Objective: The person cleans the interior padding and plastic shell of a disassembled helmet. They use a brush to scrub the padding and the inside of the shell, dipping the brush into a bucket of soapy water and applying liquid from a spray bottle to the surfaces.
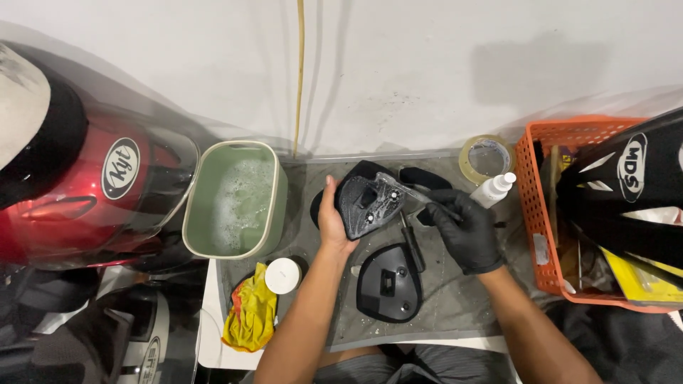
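My bare left hand (331,222) holds a black plastic helmet side cover (370,204), wet and soapy, tilted up above the grey mat (455,299). My right hand (467,229), in a black glove, grips a toothbrush (420,195) whose head rests on the upper right part of the cover. A second black side cover (388,283) lies flat on the mat just below my hands. A screwdriver (412,249) lies between them.
A green tub of soapy water (235,199) stands left of the mat. A red helmet (78,185) sits far left. A yellow cloth (249,309), a white lid (283,275), a tape roll (486,156), a spray bottle (492,190) and an orange basket (544,213) with a black helmet (626,185) surround the mat.
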